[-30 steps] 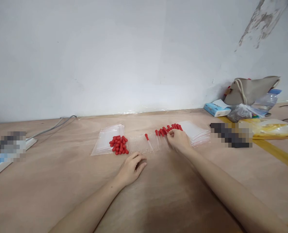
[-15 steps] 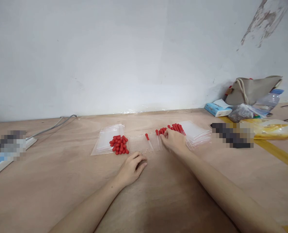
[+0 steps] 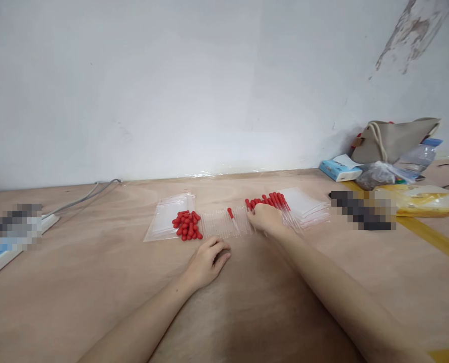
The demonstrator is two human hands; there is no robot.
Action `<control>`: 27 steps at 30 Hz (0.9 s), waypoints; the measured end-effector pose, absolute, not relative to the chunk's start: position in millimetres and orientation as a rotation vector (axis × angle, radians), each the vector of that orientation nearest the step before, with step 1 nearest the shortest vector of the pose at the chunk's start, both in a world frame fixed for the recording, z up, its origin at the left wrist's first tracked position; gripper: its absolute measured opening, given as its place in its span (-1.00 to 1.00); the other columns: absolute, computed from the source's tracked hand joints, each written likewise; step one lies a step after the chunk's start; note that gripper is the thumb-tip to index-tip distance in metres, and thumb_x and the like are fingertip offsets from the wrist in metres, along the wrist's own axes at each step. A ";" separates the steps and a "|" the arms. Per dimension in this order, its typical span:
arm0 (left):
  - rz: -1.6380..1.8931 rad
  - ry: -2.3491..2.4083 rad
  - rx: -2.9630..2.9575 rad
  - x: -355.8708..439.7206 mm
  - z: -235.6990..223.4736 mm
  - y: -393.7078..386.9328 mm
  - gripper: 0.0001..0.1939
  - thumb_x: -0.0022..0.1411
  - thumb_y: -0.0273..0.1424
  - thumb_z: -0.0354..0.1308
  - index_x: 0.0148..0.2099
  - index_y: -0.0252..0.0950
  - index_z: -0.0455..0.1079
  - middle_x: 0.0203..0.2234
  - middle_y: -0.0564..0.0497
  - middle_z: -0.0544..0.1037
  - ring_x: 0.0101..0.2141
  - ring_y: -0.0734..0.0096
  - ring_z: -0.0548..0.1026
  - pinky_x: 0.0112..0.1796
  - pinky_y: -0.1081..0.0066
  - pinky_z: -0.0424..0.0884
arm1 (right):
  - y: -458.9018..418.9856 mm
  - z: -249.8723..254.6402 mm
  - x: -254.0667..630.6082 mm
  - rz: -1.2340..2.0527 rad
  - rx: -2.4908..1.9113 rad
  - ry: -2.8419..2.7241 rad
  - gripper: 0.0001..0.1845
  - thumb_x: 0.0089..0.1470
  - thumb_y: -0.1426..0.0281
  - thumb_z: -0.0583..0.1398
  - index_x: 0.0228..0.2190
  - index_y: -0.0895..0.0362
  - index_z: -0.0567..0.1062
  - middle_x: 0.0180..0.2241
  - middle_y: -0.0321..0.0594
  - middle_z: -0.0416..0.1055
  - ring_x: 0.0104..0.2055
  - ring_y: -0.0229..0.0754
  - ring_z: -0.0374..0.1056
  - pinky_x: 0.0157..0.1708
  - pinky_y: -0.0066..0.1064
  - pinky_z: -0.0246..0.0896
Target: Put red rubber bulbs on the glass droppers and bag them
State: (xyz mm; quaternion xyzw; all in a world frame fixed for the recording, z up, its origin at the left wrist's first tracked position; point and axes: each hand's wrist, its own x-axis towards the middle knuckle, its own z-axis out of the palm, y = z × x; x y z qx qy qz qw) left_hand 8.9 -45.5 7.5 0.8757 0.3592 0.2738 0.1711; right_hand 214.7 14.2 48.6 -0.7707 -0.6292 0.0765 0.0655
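Red-capped droppers (image 3: 278, 199) near bench (image 3: 76, 282) far edge | just beyond right hand (image 3: 266, 218), the nearer | axes slant far-to-near edge | right grip unclear; left hand (image 3: 204, 263) loosely curled, empty

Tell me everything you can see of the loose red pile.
The pile of bulbs is a loose, uneven heap of small, plain red pieces, rubbery-looking, with rounded ends and, on some, a narrower neck. They lie at mixed angles, some on top of others. The heap rests partly on the clear bags and spills past their right edge, just left of the thin clear tubes. The left hand is nearby, not touching it.
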 end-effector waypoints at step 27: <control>0.778 0.999 2.487 10.1 7.4 -46.0 -0.84 0.21 -0.44 -0.05 -0.21 -0.29 0.34 -0.35 -0.03 0.37 -0.32 0.42 0.36 -0.27 0.40 0.31 | 12.8 45.3 212.9 0.208 -2.298 -1.916 -0.69 -0.06 0.27 0.05 -0.36 0.15 0.50 -0.36 -0.07 0.45 -0.25 -0.09 0.36 -0.33 -0.35 0.16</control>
